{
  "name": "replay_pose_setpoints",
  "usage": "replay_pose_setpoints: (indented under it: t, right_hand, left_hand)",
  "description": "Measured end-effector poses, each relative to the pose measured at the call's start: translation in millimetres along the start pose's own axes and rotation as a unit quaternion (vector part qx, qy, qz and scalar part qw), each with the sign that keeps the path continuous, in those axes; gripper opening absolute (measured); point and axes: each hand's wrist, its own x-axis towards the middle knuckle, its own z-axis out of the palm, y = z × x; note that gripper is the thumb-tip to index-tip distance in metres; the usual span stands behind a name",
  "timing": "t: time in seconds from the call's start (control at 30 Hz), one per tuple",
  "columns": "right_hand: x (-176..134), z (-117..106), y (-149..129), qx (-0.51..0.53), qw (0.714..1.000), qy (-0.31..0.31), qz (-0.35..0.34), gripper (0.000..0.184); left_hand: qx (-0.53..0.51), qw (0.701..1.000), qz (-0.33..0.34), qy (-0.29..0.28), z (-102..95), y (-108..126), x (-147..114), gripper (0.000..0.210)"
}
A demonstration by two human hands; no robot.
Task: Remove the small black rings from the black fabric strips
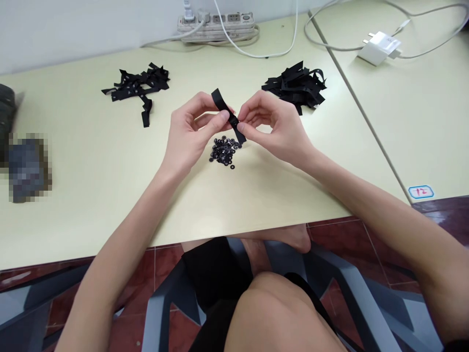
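Both hands, left hand (194, 128) and right hand (273, 124), pinch one short black fabric strip (229, 115) above the small black rings (224, 150); fitted strips (137, 88) left, larger unworked heap (296, 85) right on tabletop (110, 166).

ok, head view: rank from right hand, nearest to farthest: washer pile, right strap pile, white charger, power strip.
From the right hand:
1. washer pile, just below-left, under the hands
2. right strap pile, just beyond the hand
3. power strip at the back edge and white charger on the right table: too close to call
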Motion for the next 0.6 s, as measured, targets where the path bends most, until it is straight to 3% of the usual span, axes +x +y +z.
replay_pose_setpoints:
  t: [0.2, 0.6]
  right_hand:
    - [-1.4, -2.2, -7.0, -0.112, 0.994, 0.003, -0.009, 0.016]
    - [-0.6, -4.4, -7.5, -0.197, 0.980, 0.015, -0.034, 0.006]
  left_hand:
    - [-0.024, 0.996, -0.082, -0.019, 4.1, 0.0, -0.5, 0.037]
    - [0.001, 0.992, -0.104, -0.077, 3.9, 6.4, -3.7, 0.025]
